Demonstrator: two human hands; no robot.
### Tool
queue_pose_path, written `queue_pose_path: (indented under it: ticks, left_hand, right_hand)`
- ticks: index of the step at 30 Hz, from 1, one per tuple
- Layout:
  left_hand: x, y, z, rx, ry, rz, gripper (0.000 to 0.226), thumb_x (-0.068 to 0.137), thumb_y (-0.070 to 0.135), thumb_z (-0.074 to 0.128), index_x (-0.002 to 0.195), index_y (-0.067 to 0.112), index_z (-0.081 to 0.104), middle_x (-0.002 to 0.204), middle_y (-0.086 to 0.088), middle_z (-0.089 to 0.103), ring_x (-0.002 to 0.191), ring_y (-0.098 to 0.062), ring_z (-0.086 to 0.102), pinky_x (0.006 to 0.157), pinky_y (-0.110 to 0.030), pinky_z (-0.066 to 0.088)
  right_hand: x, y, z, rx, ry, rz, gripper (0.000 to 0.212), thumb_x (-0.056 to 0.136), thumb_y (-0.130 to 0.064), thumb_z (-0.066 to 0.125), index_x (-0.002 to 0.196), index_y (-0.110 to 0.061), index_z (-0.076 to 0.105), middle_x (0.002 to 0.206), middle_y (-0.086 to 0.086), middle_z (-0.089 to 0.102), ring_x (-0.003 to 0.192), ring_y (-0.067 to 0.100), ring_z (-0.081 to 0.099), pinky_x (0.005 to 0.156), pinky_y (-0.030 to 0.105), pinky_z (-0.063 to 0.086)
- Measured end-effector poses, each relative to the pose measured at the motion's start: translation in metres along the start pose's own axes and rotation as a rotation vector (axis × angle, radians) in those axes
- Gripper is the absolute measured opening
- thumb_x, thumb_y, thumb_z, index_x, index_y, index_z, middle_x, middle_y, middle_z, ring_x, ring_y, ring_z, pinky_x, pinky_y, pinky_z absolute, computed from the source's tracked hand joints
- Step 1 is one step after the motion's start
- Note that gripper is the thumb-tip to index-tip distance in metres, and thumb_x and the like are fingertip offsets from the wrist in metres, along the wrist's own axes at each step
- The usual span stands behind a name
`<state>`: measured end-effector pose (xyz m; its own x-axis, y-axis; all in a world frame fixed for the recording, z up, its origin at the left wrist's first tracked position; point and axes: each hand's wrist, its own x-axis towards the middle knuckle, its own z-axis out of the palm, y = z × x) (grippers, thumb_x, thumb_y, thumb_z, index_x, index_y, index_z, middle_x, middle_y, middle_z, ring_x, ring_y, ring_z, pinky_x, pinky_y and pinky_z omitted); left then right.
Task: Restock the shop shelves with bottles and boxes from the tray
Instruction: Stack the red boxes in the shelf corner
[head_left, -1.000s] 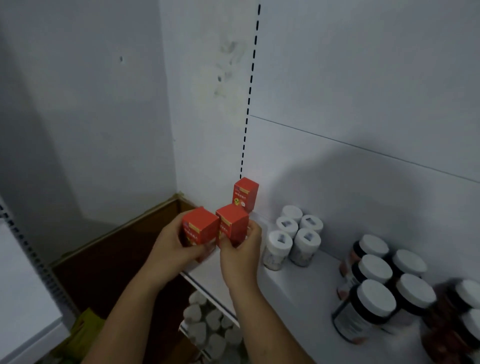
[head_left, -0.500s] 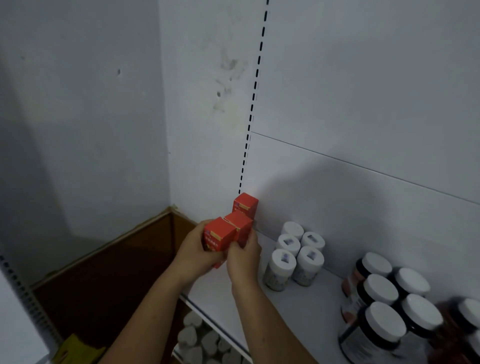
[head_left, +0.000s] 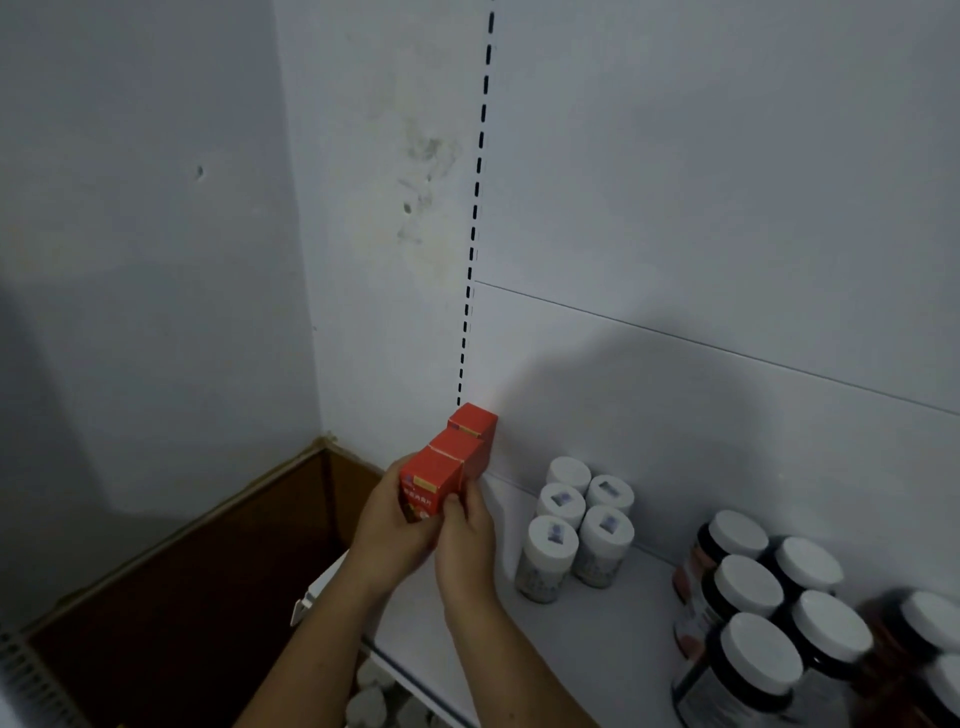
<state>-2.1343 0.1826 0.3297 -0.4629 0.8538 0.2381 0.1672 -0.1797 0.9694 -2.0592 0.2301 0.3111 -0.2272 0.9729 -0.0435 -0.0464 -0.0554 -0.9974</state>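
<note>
Three red boxes stand in a row at the left end of the white shelf (head_left: 613, 639). The rear red box (head_left: 475, 422) stands against the back panel. The middle red box (head_left: 465, 453) is right in front of it. The front red box (head_left: 428, 486) is held from both sides: my left hand (head_left: 387, 530) grips its left side and my right hand (head_left: 465, 540) presses its right side, thumb on the front face. The tray is out of view.
White-capped small bottles (head_left: 576, 525) stand in a cluster just right of my hands. Dark jars with white lids (head_left: 753, 613) fill the shelf's right end. A brown cardboard box (head_left: 218, 587) sits left of the shelf. More white bottles (head_left: 374, 696) show on the shelf below.
Both hands have moved toward the back panel, bringing the two held boxes into line in front of the rear box. The view has shifted slightly.
</note>
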Motion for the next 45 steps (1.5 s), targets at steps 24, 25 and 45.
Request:
queue_pose_path:
  ticks: [24, 25, 45]
  left_hand:
    - [0.010, -0.011, 0.000, -0.019, -0.015, 0.014, 0.062, 0.088, 0.006, 0.082, 0.143, 0.022, 0.057, 0.124, 0.006, 0.074, 0.116, -0.014, 0.071, 0.096, -0.033, 0.060]
    - [0.010, -0.011, 0.001, -0.021, -0.013, 0.015, 0.062, 0.088, 0.006, 0.082, 0.142, 0.022, 0.057, 0.124, 0.006, 0.074, 0.116, -0.014, 0.071, 0.096, -0.033, 0.060]
    - [0.015, -0.009, -0.001, 0.026, -0.033, -0.017, 0.060, 0.089, 0.010, 0.082, 0.142, 0.025, 0.057, 0.121, 0.011, 0.075, 0.114, -0.011, 0.072, 0.092, -0.029, 0.060]
  right_hand:
    - [-0.001, 0.010, -0.006, -0.143, -0.138, -0.011, 0.055, 0.111, -0.038, 0.040, 0.164, -0.036, 0.027, 0.156, -0.006, 0.050, 0.139, 0.012, 0.051, 0.119, 0.035, 0.040]
    - [-0.001, 0.009, -0.007, -0.142, -0.140, -0.014, 0.054, 0.111, -0.038, 0.040, 0.164, -0.036, 0.027, 0.156, -0.007, 0.050, 0.139, 0.011, 0.051, 0.119, 0.034, 0.040]
    - [-0.006, 0.005, -0.010, -0.227, -0.133, -0.023, 0.054, 0.112, -0.038, 0.038, 0.164, -0.033, 0.027, 0.158, -0.006, 0.048, 0.140, 0.012, 0.049, 0.112, 0.025, 0.037]
